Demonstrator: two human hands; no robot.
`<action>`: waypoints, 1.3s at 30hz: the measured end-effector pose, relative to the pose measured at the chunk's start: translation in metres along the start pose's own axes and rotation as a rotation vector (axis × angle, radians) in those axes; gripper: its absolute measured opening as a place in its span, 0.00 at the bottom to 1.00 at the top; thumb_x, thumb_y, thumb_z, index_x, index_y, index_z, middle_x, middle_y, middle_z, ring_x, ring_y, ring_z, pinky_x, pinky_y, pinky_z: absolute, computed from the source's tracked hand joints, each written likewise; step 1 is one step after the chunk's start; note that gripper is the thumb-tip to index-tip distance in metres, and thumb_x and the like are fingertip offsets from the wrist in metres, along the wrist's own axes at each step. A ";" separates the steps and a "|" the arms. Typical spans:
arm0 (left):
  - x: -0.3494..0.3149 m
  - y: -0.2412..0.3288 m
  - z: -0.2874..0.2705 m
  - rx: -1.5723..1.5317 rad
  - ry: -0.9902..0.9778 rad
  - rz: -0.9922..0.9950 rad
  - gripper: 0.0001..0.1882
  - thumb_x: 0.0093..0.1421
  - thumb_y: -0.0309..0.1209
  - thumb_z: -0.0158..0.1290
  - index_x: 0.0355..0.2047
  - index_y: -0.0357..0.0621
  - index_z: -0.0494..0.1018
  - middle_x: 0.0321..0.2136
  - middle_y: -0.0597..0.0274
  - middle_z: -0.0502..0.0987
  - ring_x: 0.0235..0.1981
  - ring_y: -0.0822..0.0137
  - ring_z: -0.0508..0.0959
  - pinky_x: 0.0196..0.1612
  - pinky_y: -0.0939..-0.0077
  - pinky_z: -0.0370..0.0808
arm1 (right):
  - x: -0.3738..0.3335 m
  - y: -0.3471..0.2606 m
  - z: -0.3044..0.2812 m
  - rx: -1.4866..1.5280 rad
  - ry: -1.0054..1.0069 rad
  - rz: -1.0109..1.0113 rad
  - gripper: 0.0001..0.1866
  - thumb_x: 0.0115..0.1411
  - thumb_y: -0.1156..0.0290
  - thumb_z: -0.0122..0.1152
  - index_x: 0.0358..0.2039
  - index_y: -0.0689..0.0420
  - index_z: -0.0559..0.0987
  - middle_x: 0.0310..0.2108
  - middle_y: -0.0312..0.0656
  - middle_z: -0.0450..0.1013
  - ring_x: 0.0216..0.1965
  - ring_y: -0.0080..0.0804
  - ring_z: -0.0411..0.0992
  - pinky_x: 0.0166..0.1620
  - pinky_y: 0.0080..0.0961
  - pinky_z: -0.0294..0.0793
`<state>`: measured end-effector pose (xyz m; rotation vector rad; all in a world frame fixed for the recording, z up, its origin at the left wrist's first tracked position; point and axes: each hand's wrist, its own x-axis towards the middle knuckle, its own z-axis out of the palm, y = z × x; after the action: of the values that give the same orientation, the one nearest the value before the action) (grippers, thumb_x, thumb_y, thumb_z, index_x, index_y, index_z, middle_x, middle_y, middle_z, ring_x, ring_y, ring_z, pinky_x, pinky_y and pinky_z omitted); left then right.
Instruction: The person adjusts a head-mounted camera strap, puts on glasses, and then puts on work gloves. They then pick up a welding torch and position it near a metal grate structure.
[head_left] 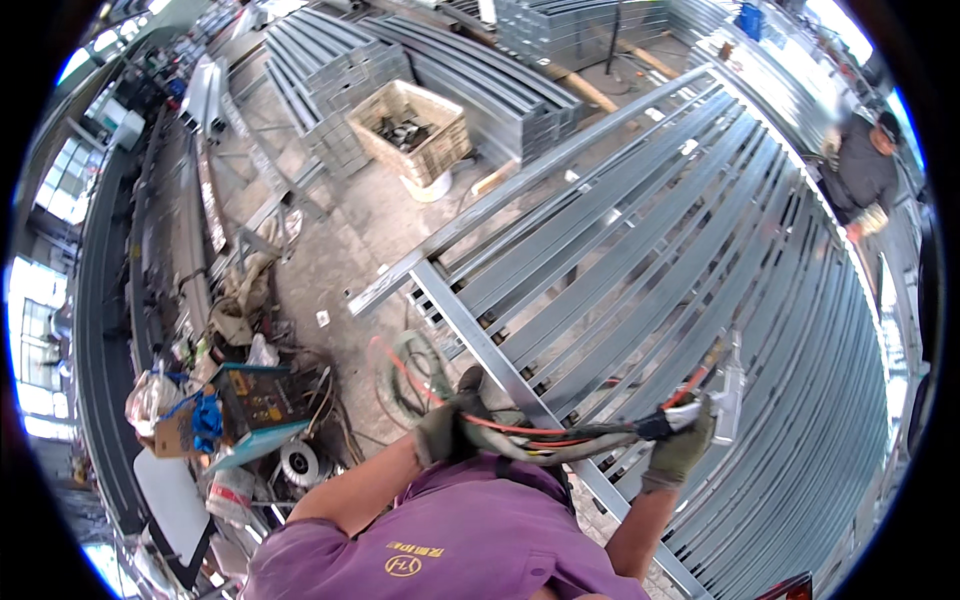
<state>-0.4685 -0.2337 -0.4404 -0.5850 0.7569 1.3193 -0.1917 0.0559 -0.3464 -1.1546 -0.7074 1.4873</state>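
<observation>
A cabled handheld tool that looks like a welding gun (682, 414), with a pale body, is gripped in my gloved right hand (684, 448) over the slatted metal frame (520, 362). Just past that hand is a silver block-like piece (733, 400); whether it belongs to the tool I cannot tell. A bundle of grey hose and orange cable (545, 440) runs from the tool across my front. My left hand (448, 428), in a dark olive glove, closes around the bundle near my waist. Its fingers are partly hidden.
Left of me stand a teal-edged machine box (260, 410) and a wire spool (301, 463). Looped hose (415, 375) lies on the floor. Ahead are a beige crate (440, 145) of metal pieces and stacked steel tubes (480, 90). Another person (862, 170) stands beyond the frame at right.
</observation>
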 end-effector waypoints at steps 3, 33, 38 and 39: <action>0.006 -0.016 0.033 -0.007 0.220 -0.107 0.20 0.69 0.46 0.54 0.53 0.46 0.77 0.46 0.53 0.82 0.47 0.50 0.82 0.57 0.48 0.77 | 0.001 -0.020 -0.015 0.037 0.091 -0.058 0.24 0.72 0.50 0.57 0.55 0.58 0.78 0.37 0.37 0.79 0.34 0.28 0.78 0.37 0.31 0.81; 0.097 0.197 0.016 1.155 0.756 0.466 0.35 0.60 0.60 0.64 0.48 0.36 0.80 0.43 0.48 0.86 0.45 0.55 0.84 0.51 0.60 0.77 | -0.006 0.019 0.103 -0.659 -0.258 -0.147 0.15 0.68 0.71 0.62 0.52 0.65 0.80 0.34 0.40 0.79 0.30 0.24 0.74 0.36 0.23 0.73; 0.126 0.221 -0.044 1.239 0.772 0.536 0.28 0.64 0.53 0.63 0.44 0.35 0.80 0.40 0.43 0.85 0.43 0.51 0.85 0.48 0.60 0.78 | 0.007 0.045 0.124 -0.694 -0.478 0.004 0.16 0.66 0.73 0.66 0.53 0.63 0.80 0.36 0.37 0.79 0.32 0.23 0.76 0.37 0.26 0.76; 0.111 0.224 -0.011 1.289 0.812 0.475 0.27 0.64 0.52 0.63 0.44 0.35 0.80 0.40 0.43 0.85 0.43 0.50 0.85 0.49 0.59 0.78 | 0.006 0.049 0.126 -0.686 -0.466 0.014 0.16 0.66 0.73 0.66 0.53 0.63 0.81 0.36 0.37 0.79 0.32 0.23 0.76 0.37 0.25 0.76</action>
<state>-0.6825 -0.1334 -0.5244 0.1828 2.2504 0.6813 -0.3267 0.0686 -0.3468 -1.3100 -1.6226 1.5900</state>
